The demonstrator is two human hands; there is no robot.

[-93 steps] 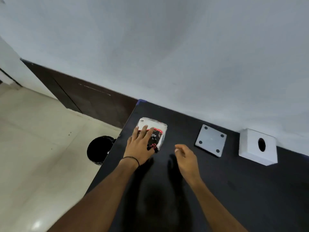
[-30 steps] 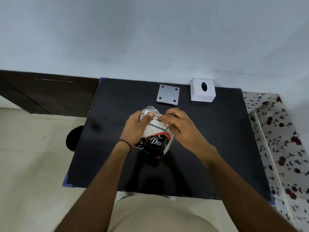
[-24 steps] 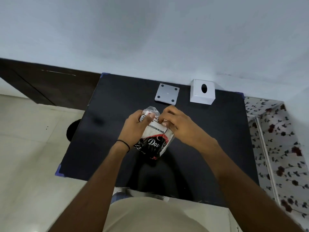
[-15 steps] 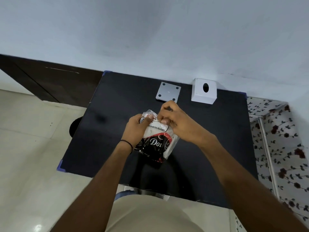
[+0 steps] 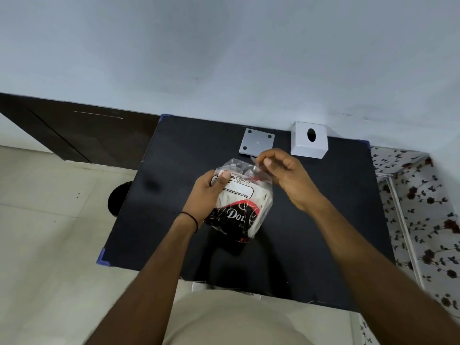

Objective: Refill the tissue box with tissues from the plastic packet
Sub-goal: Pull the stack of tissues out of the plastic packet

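Note:
A clear plastic tissue packet (image 5: 242, 205) with a black, red and white print is held above the middle of the black table (image 5: 159, 190). My left hand (image 5: 207, 195) grips its left side, thumb on the top edge. My right hand (image 5: 283, 175) pinches the loose plastic flap at the packet's top right and holds it stretched up. The white tissue box (image 5: 309, 140), with an oval hole in its top, stands at the table's back edge against the wall. Its flat grey base plate (image 5: 257, 145) lies just left of the box.
A black round bin (image 5: 119, 200) stands on the tiled floor left of the table. A dark wooden panel (image 5: 82, 135) runs along the wall at left. A floral cloth (image 5: 423, 212) covers something to the right of the table.
The packet was picked up from the table's back left and brought to the middle. In the last half second my right hand has pulled the top flap up and right, stretching the plastic.

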